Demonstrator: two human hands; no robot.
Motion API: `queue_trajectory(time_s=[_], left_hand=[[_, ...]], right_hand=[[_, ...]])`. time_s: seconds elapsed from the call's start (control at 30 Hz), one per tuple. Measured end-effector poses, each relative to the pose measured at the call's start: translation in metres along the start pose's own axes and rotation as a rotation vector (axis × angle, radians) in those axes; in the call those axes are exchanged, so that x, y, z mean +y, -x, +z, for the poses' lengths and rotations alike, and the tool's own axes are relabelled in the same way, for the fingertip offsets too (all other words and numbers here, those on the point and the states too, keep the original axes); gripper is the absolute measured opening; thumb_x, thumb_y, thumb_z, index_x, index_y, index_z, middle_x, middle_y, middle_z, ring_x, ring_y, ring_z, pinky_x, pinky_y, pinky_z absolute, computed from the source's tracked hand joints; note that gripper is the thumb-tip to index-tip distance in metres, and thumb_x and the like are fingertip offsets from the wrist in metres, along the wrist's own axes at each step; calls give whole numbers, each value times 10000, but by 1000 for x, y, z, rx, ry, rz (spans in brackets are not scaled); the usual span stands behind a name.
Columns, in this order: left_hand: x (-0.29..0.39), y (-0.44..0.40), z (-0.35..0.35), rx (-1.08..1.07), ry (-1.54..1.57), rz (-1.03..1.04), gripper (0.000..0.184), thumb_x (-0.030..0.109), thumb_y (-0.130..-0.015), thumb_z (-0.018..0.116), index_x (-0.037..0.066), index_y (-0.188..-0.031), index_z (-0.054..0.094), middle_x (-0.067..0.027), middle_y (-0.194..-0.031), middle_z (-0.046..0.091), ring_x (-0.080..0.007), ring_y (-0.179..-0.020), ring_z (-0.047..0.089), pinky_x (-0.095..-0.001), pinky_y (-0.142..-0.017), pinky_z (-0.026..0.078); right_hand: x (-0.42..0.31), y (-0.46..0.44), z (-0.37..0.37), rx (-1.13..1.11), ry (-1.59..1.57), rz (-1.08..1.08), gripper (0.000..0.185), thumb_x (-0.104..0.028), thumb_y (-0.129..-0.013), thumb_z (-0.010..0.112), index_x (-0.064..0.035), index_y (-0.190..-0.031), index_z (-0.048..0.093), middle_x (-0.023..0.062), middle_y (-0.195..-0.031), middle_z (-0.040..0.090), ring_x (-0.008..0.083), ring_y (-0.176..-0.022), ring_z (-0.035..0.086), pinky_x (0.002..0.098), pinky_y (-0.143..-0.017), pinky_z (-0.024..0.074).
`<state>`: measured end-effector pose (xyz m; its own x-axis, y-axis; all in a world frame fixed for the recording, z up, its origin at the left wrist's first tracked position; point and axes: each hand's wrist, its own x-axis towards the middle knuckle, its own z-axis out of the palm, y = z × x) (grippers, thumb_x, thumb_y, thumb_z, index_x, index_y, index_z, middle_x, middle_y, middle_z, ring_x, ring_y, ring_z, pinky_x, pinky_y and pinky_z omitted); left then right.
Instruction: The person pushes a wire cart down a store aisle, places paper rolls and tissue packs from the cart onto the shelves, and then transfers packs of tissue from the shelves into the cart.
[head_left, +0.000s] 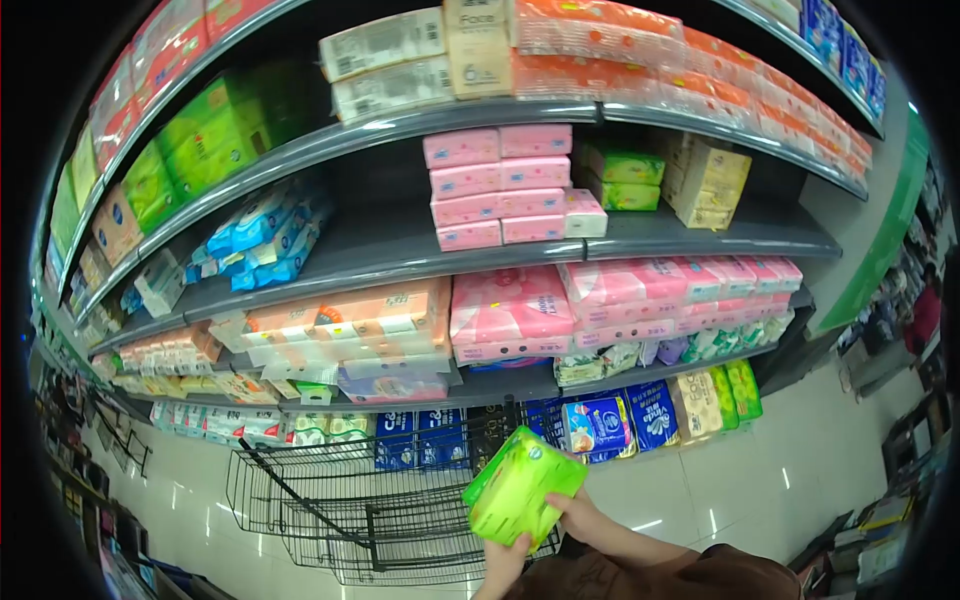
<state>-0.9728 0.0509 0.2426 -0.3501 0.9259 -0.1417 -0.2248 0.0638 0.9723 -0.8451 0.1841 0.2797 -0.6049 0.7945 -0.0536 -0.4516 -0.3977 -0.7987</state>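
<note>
One left hand (pixel 507 557) and one right hand (pixel 578 513), both pinching a green pack (pixel 525 487): left at the near edge, right at the right-hand side, fingers beneath the pack largely hidden. Location of the pack: mid-air, tilted, overlapping the right end of a black wire cart (pixel 300 489) in view, well apart from the shelving (pixel 380 225). Underneath, pale tiled floor (pixel 720 490). Beyond the cart, in the lowest row, dark blue packs (pixel 655 414), followed rightward by tan packs (pixel 698 405). Higher, peach packs (pixel 370 320) left of pink packs (pixel 510 305). On the middle tier, left to right: blue packs (pixel 265 240) in a pile, a pink stack (pixel 500 190), cream packs (pixel 718 185). Above these, orange packs (pixel 620 45) in clear wrap.
</note>
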Motion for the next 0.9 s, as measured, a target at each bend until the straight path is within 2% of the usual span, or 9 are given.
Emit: queue_trajectory(time_s=[0.1, 0.2, 0.23, 0.33, 0.4, 0.57, 0.73, 0.83, 0.9], left_hand=[[41, -19, 34, -212, 18, 280, 1063, 121, -812, 787, 113, -1538, 10, -171, -1561, 230, -306, -1398, 353, -444, -1081, 416], [73, -33, 50, -250, 72, 357, 1203, 129, -780, 817, 211, -1523, -125, -190, -1605, 91, -364, -1445, 257, -515, -1079, 416], [72, -39, 51, -224, -5, 339, 1095, 145, -859, 749, 260, -1521, -116, -217, -1605, 99, -411, -1411, 317, -564, -1053, 430], [50, -54, 56, -190, 201, 205, 967, 124, -921, 664, 230, -1513, -94, -241, -1595, 99, -392, -1378, 385, -503, -1048, 439], [37, -55, 60, -209, 116, 209, 832, 101, -976, 569, 239, -1502, -60, -242, -1569, 184, -367, -1324, 454, -480, -1021, 459], [32, -47, 77, -176, 83, 156, 762, 78, -995, 539, 251, -1489, -15, -264, -1491, 321, -356, -1261, 523, -466, -1013, 469], [36, -38, 100, 22, 223, 67, 638, 159, -1022, 498, 212, -1472, 49, -264, -1448, 382, -350, -1230, 553, -486, -1028, 461], [33, -39, 111, 99, 233, 17, 566, 184, -1028, 467, 160, -1462, 103, -245, -1398, 436, -315, -1152, 584, -463, -993, 480], [30, -43, 115, 127, 228, 11, 530, 183, -1028, 453, 136, -1453, 140, -230, -1360, 467, -294, -1104, 596, -444, -963, 495]], right_hand=[[-30, 2, -21, 137, -246, 139, 582, -195, -893, 665, -53, -1407, 431, 98, -1324, 582, 261, -1214, 562, 417, -1070, 424], [-100, -13, -38, 269, -245, -9, 661, -350, -856, 677, -55, -1398, 442, 116, -1335, 574, 287, -1216, 567, 457, -1041, 460], [-123, -22, -46, 332, -230, -91, 680, -366, -857, 670, -59, -1412, 425, 118, -1356, 558, 291, -1229, 558, 463, -1044, 459], [-212, -67, -72, 304, -213, -269, 638, -421, -954, 524, -70, -1463, 368, 121, -1429, 498, 294, -1316, 486, 476, -1101, 399], [-277, -100, -66, 263, -245, -329, 637, -447, -959, 516, -77, -1460, 381, 106, -1434, 500, 277, -1317, 485, 451, -1114, 378], [-387, -188, -63, 210, -193, -300, 761, -540, -868, 601, -134, -1470, 370, 116, -1450, 460, 332, -1316, 458, 595, -1065, 368], [-436, -289, -93, 348, -180, -255, 833, -510, -819, 695, -76, -1450, 368, 172, -1408, 453, 408, -1250, 501, 681, -1023, 352], [-452, -337, -121, 470, 52, -84, 983, -570, -810, 714, -66, -1526, 265, 197, -1500, 363, 429, -1322, 445, 694, -1088, 260], [-457, -337, -128, 321, 115, -18, 988, -563, -813, 720, -65, -1532, 260, 184, -1526, 342, 418, -1308, 467, 687, -1104, 231]])
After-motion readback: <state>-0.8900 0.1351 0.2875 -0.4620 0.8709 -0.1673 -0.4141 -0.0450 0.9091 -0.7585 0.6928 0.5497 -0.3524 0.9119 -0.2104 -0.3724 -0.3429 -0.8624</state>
